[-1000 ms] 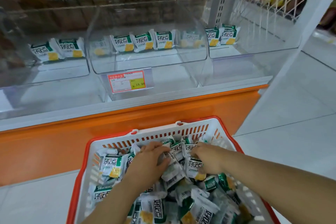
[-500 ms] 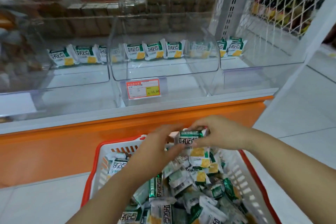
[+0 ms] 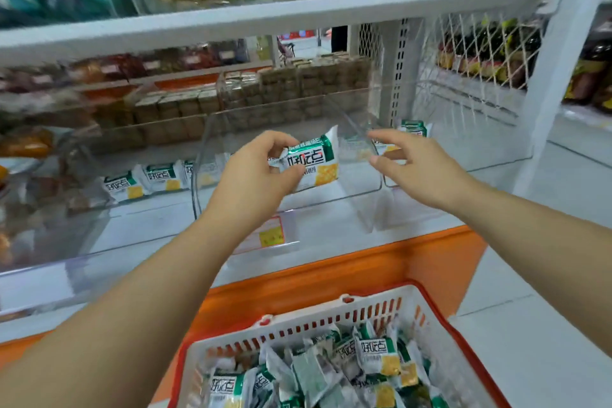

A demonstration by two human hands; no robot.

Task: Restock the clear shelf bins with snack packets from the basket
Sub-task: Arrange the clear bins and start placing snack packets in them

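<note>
My left hand (image 3: 256, 174) pinches a white and green snack packet (image 3: 314, 159) with a yellow corner, held up in front of the middle clear shelf bin (image 3: 371, 190). My right hand (image 3: 417, 164) hovers just right of the packet with fingers loosely spread and nothing in it. Below, the white basket with a red rim (image 3: 331, 321) holds several more of the same packets (image 3: 376, 353). A few packets (image 3: 145, 177) lie at the back of the left bin, and others (image 3: 412, 127) sit in the right bin.
An orange shelf base (image 3: 364, 275) runs under the bins, with a price label (image 3: 270, 233) on the front rail. A white upright post (image 3: 559, 76) stands at the right. Stacked brown packs (image 3: 298, 83) fill the shelf behind. White tiled floor (image 3: 536, 275) lies to the right.
Both hands rose from the basket to bin height. The packet that both hands held is now in my left hand alone; my right hand has let go and moved to the right.
</note>
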